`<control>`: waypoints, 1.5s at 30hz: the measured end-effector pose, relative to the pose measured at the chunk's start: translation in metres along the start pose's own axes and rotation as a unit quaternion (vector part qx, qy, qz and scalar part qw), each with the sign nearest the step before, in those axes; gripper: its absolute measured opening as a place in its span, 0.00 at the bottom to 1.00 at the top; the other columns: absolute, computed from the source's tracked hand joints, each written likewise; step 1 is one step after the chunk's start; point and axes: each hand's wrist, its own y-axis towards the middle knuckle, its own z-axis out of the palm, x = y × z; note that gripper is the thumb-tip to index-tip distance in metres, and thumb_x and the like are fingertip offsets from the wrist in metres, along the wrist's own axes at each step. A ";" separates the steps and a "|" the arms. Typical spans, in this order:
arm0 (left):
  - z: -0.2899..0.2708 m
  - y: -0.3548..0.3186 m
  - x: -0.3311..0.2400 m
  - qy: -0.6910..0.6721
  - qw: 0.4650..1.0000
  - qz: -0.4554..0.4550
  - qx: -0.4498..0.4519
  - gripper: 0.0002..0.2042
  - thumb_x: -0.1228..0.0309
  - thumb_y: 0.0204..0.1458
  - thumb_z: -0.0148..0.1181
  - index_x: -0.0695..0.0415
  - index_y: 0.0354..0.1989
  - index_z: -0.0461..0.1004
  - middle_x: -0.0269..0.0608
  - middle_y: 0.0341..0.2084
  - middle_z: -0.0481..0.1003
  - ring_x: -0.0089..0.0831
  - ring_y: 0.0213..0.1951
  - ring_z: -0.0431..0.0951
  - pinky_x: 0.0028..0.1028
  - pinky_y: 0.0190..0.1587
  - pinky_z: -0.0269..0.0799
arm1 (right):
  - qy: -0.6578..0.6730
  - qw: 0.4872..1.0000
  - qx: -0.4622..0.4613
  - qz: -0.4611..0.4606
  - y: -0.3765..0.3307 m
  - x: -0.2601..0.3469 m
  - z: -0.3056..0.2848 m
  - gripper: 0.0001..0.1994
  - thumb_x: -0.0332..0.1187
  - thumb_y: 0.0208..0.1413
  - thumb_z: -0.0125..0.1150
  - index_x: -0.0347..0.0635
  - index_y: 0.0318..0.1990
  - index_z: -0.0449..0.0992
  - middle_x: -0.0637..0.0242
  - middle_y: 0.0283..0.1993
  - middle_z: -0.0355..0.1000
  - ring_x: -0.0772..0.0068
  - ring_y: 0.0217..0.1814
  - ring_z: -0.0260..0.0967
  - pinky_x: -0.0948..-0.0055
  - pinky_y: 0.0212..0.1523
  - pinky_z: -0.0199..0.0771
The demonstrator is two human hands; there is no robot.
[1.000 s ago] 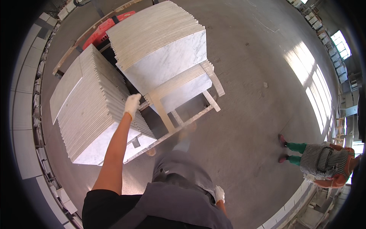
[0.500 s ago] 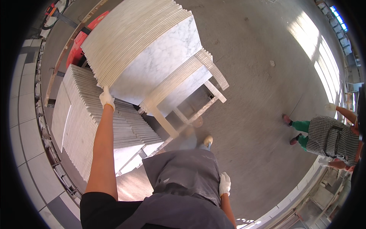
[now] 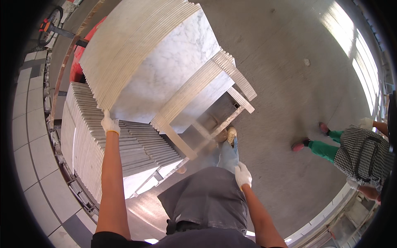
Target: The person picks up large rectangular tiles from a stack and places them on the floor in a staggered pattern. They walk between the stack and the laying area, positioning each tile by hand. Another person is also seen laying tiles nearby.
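A large stack of white, grey-veined marble slabs (image 3: 165, 62) leans on edge ahead of me. My left hand (image 3: 110, 124), in a white work glove, grips the stack's near left corner, its fingertips at the slab edges. Narrower marble pieces (image 3: 188, 97) rest against the front slab. Beside my left forearm stands another pack of slabs (image 3: 89, 124), lower and set on edge. My right hand (image 3: 243, 175), also gloved, hangs by the side of my grey apron (image 3: 202, 198). It holds nothing, its fingers loosely extended.
A pale support frame (image 3: 225, 122) juts out at the stack's foot, close to my shoes. At the right a person in a checked apron (image 3: 357, 153) stands on the grey floor (image 3: 281, 95). Something red (image 3: 77, 66) and a rusty rail (image 3: 60, 78) lie behind the stacks.
My right hand has moved up and forward beside the apron. The left stays at the slab corner. One foot has shifted forward, and the person at the right has changed stance.
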 end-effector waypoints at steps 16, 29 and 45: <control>-0.022 0.008 -0.004 -0.001 0.997 -0.048 0.064 0.34 0.50 0.60 0.62 0.54 0.70 0.59 0.42 0.63 0.64 0.41 0.65 0.62 0.44 0.65 0.60 | -0.043 0.675 -0.440 -0.591 0.179 0.506 -0.080 0.33 0.53 0.63 0.48 0.37 0.67 0.60 0.53 0.69 0.61 0.54 0.70 0.56 0.56 0.72 0.49; -0.013 -0.020 -0.013 0.016 0.979 -0.022 0.200 0.28 0.52 0.68 0.50 0.57 0.69 0.59 0.39 0.63 0.64 0.37 0.64 0.62 0.43 0.65 0.60 | 0.272 0.763 -0.386 -0.443 0.192 0.543 0.103 0.37 0.49 0.62 0.50 0.33 0.72 0.52 0.43 0.77 0.44 0.36 0.79 0.40 0.46 0.78 0.38; -0.008 -0.002 -0.007 -0.015 0.997 -0.054 0.057 0.30 0.49 0.64 0.54 0.55 0.68 0.60 0.44 0.65 0.63 0.44 0.67 0.61 0.49 0.70 0.54 | 0.148 0.864 0.319 -0.361 0.080 0.250 0.197 0.27 0.52 0.69 0.40 0.43 0.64 0.69 0.49 0.64 0.69 0.47 0.65 0.66 0.58 0.67 0.61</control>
